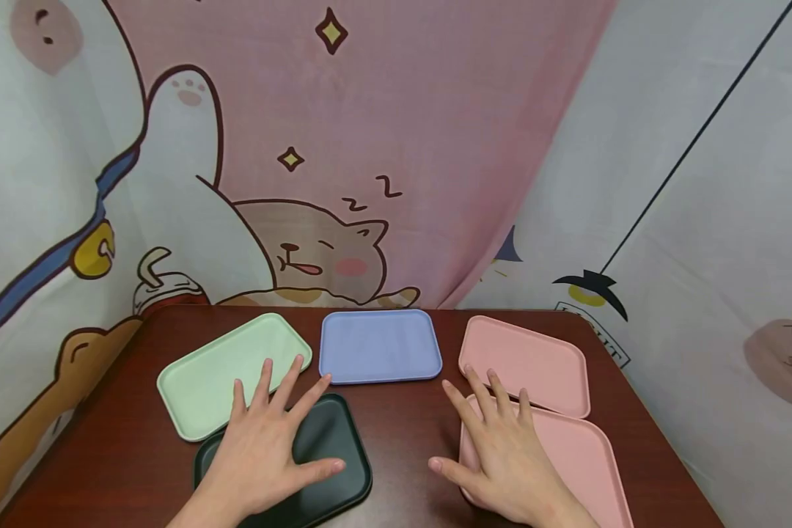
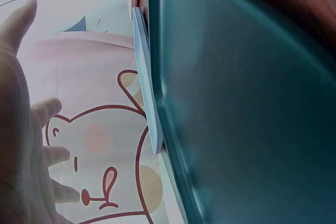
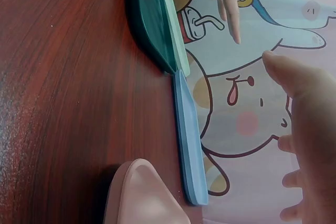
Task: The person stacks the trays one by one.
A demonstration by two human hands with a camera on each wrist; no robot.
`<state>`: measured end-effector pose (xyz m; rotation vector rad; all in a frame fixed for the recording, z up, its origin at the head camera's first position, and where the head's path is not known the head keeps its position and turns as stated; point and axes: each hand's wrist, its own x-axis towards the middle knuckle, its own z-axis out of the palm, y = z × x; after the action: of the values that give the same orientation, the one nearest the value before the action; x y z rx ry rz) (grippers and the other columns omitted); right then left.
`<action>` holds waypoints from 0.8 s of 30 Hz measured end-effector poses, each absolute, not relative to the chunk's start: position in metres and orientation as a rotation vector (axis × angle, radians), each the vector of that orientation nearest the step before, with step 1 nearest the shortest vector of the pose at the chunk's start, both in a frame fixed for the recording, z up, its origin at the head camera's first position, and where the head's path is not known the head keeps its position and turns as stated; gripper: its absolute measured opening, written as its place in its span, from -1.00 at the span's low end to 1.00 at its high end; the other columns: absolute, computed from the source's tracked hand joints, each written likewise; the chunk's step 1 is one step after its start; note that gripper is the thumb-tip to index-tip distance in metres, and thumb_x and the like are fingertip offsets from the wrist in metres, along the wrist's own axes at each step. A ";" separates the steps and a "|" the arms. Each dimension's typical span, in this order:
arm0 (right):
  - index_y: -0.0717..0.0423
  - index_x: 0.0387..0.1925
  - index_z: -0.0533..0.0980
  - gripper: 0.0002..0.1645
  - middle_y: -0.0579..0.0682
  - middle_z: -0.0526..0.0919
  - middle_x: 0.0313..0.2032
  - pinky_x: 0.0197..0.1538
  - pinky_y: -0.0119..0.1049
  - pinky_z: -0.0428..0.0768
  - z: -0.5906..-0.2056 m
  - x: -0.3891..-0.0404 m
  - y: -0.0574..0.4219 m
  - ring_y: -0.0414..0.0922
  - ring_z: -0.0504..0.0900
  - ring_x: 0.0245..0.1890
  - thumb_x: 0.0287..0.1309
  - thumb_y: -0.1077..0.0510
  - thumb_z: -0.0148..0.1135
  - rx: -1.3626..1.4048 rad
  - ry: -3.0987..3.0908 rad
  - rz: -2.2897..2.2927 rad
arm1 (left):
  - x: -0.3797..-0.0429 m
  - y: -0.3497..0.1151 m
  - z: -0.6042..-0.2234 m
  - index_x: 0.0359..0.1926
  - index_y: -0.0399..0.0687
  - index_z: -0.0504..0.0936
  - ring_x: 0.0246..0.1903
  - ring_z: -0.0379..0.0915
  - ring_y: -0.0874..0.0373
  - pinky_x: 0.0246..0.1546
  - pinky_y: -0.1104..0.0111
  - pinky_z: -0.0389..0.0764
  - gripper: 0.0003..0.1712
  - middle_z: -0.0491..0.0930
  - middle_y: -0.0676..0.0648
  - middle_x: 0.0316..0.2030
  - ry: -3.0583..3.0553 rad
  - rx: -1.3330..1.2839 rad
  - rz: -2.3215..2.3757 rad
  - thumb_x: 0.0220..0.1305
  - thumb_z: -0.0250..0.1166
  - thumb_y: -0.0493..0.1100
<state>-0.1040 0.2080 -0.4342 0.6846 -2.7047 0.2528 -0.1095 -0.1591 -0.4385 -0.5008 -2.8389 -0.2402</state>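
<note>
Above the desk (image 1: pixel 405 433), left hand (image 1: pixel 264 447) and right hand (image 1: pixel 504 455) spread wide, empty, over the dark tray (image 1: pixel 333 447) and nearer pink tray (image 1: pixel 581 455); dropping low, either could knock its tray askew.

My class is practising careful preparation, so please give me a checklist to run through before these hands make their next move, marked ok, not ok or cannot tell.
1. Left hand free: ok, fingers spread, holding nothing.
2. Right hand free: ok, fingers spread, holding nothing.
3. Blue tray flat on the table: ok.
4. Green tray apart from the dark tray: cannot tell; a hand hides part of where they meet.
5. Far pink tray apart from the near pink tray: cannot tell; their edges look very close.
6. Near pink tray wholly in the head view: not ok, cut off at the bottom.
</note>
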 end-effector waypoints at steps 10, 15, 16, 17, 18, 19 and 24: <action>-0.17 0.64 0.23 0.16 0.11 0.10 0.63 0.34 0.63 0.08 -0.432 -0.105 0.204 0.38 0.16 0.52 0.20 -0.63 0.22 0.689 -2.717 0.298 | -0.107 -0.164 -0.435 0.64 0.59 0.17 0.58 -0.21 -0.43 0.28 -0.64 -0.03 0.23 -0.08 -0.04 0.68 -2.834 -0.470 -0.295 -0.03 0.06 0.88; -0.18 0.65 0.21 0.16 0.14 0.11 0.62 0.35 0.62 0.08 -0.432 -0.105 0.202 0.37 0.15 0.53 0.21 -0.62 0.23 0.684 -2.724 0.320 | -0.106 -0.168 -0.432 0.64 0.54 0.20 0.58 -0.21 -0.44 0.28 -0.63 -0.03 0.25 -0.06 -0.07 0.68 -2.825 -0.445 -0.335 -0.03 0.09 0.87; -0.17 0.65 0.21 0.16 0.14 0.11 0.62 0.36 0.61 0.08 -0.432 -0.105 0.201 0.37 0.15 0.53 0.21 -0.62 0.23 0.683 -2.724 0.324 | -0.105 -0.169 -0.432 0.64 0.53 0.20 0.58 -0.21 -0.44 0.29 -0.62 -0.03 0.25 -0.05 -0.07 0.68 -2.821 -0.440 -0.341 -0.03 0.09 0.87; -0.17 0.65 0.22 0.15 0.14 0.11 0.62 0.36 0.61 0.08 -0.432 -0.104 0.201 0.37 0.15 0.53 0.21 -0.61 0.23 0.683 -2.724 0.332 | -0.104 -0.170 -0.432 0.64 0.53 0.21 0.58 -0.20 -0.45 0.28 -0.62 -0.02 0.25 -0.04 -0.08 0.67 -2.815 -0.437 -0.347 -0.03 0.10 0.87; -0.16 0.65 0.22 0.15 0.14 0.11 0.62 0.37 0.60 0.08 -0.432 -0.104 0.200 0.37 0.15 0.53 0.21 -0.61 0.24 0.683 -2.723 0.340 | -0.104 -0.171 -0.432 0.64 0.53 0.21 0.57 -0.19 -0.46 0.28 -0.62 -0.01 0.25 -0.03 -0.08 0.67 -2.812 -0.432 -0.351 -0.03 0.11 0.86; -0.16 0.65 0.22 0.15 0.14 0.11 0.63 0.37 0.59 0.09 -0.432 -0.104 0.200 0.37 0.15 0.53 0.21 -0.61 0.24 0.683 -2.723 0.346 | -0.104 -0.172 -0.432 0.64 0.54 0.21 0.57 -0.18 -0.46 0.27 -0.63 -0.01 0.24 -0.03 -0.08 0.67 -2.813 -0.427 -0.353 -0.03 0.11 0.86; -0.15 0.65 0.21 0.15 0.15 0.11 0.62 0.38 0.56 0.11 -0.433 -0.104 0.198 0.35 0.16 0.53 0.23 -0.61 0.22 0.686 -2.715 0.372 | -0.103 -0.177 -0.429 0.65 0.58 0.15 0.57 -0.20 -0.46 0.28 -0.63 -0.03 0.25 -0.07 -0.07 0.68 -2.849 -0.386 -0.368 -0.02 0.07 0.88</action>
<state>-0.1042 0.1977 -0.4327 0.6863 -2.7147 0.3719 -0.1032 -0.1772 -0.4289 -0.3863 -2.8490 -0.3683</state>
